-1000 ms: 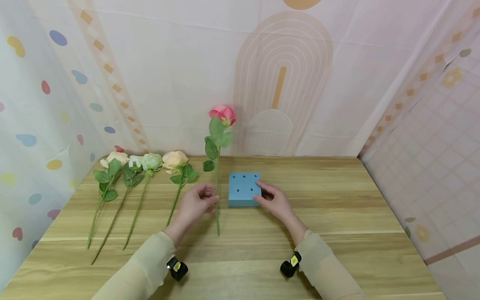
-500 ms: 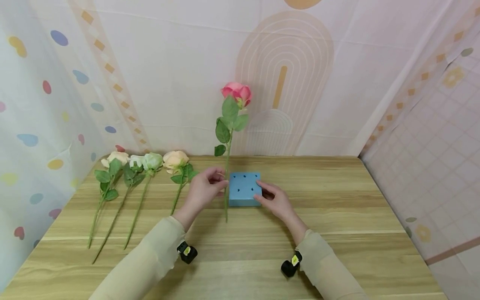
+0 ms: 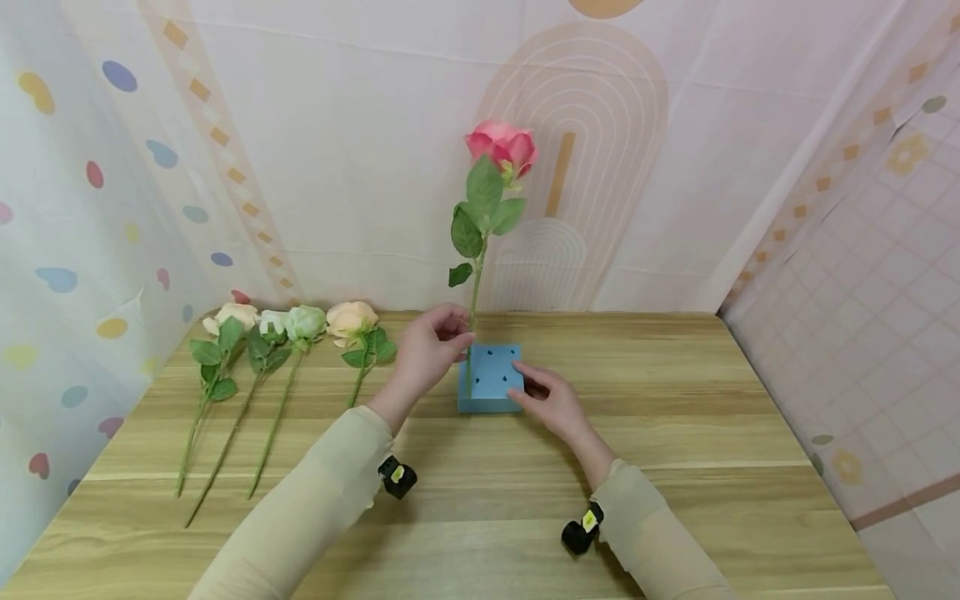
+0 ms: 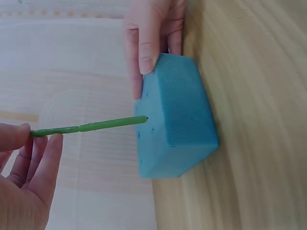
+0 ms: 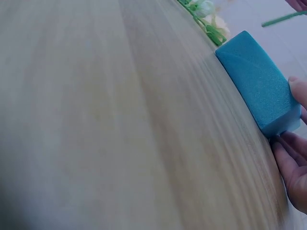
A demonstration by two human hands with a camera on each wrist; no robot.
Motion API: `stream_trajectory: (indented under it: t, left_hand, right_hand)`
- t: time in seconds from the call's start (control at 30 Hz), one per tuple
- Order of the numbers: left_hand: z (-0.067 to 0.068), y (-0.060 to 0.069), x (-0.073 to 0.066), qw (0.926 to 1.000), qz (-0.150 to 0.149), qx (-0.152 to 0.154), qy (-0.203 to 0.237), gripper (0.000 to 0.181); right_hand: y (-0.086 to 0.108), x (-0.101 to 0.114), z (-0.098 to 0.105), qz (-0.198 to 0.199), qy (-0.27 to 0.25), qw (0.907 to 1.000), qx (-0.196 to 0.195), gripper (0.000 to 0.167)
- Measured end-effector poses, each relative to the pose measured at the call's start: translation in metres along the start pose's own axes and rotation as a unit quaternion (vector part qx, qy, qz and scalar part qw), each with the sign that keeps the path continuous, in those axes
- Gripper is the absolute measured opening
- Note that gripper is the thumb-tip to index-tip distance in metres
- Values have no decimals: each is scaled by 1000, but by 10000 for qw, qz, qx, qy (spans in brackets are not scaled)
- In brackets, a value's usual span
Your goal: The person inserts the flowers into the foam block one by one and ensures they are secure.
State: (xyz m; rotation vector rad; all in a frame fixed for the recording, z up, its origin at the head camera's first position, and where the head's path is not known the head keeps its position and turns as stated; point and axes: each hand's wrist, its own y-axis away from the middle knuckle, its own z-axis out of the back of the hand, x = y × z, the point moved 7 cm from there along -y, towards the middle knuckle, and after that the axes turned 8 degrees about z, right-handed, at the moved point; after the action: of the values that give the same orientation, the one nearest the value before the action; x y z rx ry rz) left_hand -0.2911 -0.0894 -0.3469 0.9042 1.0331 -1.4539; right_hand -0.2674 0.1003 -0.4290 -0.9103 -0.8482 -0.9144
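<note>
In the head view my left hand (image 3: 429, 353) pinches the green stem of a pink rose (image 3: 501, 150) between thumb and fingers. The flower stands nearly upright, leaning a little right. Its stem's lower end (image 4: 136, 120) is over the left part of a blue foam block (image 3: 492, 405) with several small holes in its top. The right wrist view shows the stem end (image 5: 271, 22) apart from the block. My right hand (image 3: 551, 404) grips the block's right side, thumb (image 5: 298, 90) on its upper edge and fingers low against its side.
Left of the block, several roses lie on the wooden table (image 3: 480, 533): a peach one (image 3: 351, 321), a pale green one (image 3: 306, 323), a white one (image 3: 272, 322) and another peach one (image 3: 234, 317). A patterned curtain (image 3: 375, 167) hangs behind the table.
My left hand has raised the pink rose and carried it rightward, from beside the block to over its left part. The right hand and the block have stayed in place.
</note>
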Motion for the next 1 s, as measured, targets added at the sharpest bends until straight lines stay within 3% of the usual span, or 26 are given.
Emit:
stream_trajectory:
  t: [0.17, 0.63, 0.87, 1.0]
  left_hand:
    - [-3, -9, -11, 9998, -178, -57, -100, 19]
    - [-21, -38, -23, 9992, -148, -143, 341, 19]
    - [-31, -46, -27, 9955, -255, -152, 904, 19]
    - [-36, -48, -25, 9938, -338, -209, 1038, 18]
  right_hand:
    - [0, 0, 0, -25, 33, 10000, -12, 48]
    - [-1, -1, 0, 60, 206, 9998, -6, 48]
    - [-8, -44, -2, 76, 203, 9996, -192, 49]
    - [-8, -48, -2, 95, 203, 9995, -214, 49]
